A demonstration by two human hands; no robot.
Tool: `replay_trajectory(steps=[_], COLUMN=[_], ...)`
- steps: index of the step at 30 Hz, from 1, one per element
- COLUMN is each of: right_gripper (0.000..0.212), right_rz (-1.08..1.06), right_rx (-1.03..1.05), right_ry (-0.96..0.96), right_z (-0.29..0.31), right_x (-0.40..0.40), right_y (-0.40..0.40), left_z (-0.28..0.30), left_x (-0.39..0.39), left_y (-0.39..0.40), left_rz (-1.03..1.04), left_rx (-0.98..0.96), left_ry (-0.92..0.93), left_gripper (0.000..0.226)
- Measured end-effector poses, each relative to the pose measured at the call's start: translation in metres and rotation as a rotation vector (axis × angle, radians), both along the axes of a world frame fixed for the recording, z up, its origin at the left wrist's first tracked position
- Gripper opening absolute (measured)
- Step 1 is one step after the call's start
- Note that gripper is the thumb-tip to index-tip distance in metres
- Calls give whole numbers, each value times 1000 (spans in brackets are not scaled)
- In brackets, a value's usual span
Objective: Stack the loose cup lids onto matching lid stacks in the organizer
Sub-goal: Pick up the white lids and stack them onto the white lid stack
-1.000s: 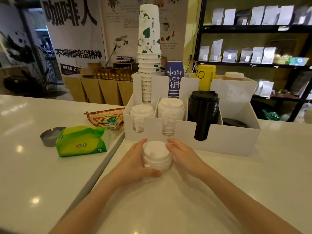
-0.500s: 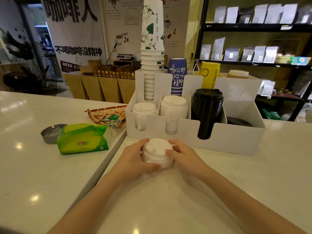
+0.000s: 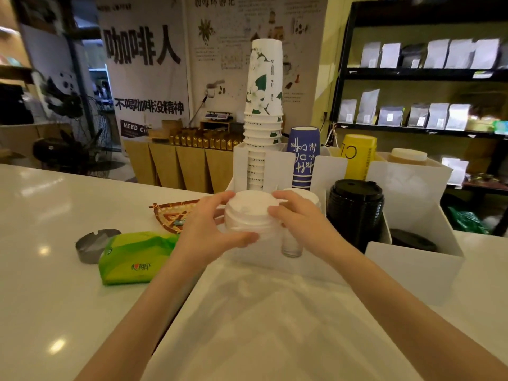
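Here, white lids (image 3: 248,215) clasped between left hand (image 3: 209,232), right hand (image 3: 299,224).

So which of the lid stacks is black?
The black lid stack, right of the white lids held by the left hand and right hand; the others are white.

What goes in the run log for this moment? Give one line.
phase: carrying | left hand: holding white lids | right hand: holding white lids | lids: lifted, in front of organizer | placed: not yet
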State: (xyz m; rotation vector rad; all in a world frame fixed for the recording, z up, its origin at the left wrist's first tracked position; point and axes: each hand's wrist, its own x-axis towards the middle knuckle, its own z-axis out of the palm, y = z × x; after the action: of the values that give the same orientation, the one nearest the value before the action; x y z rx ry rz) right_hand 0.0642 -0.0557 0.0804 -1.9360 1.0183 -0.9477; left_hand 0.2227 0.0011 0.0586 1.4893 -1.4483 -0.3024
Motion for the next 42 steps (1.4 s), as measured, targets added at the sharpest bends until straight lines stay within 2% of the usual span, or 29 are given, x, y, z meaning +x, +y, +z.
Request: replay_trajectory(steps=[9, 14, 22, 28, 40, 42], right_gripper=[36, 38, 33, 35, 36, 39], right_rz=[-3, 12, 56, 28, 34, 21], right_rx=[-151, -194, -274, -373, -472, -522], right_ry=[167, 313, 552, 670, 790, 861], right_z=[43, 40, 28, 21, 13, 13], right_x=[22, 34, 42, 40, 42, 43], right_y=[-55, -78, -94, -97, -100, -99], left_z=[30, 20, 7, 3, 1, 1], left_x=[3, 9, 14, 15, 17, 16], left_y=[-46, -65, -73, -78, -78, -78], left_rz=[107, 230, 286, 297, 243, 241], left_rx=[-57, -10, 101, 164, 198, 208], left_ry=[107, -45, -316, -443, -479, -487], left_gripper=[75, 67, 66, 67, 62, 63])
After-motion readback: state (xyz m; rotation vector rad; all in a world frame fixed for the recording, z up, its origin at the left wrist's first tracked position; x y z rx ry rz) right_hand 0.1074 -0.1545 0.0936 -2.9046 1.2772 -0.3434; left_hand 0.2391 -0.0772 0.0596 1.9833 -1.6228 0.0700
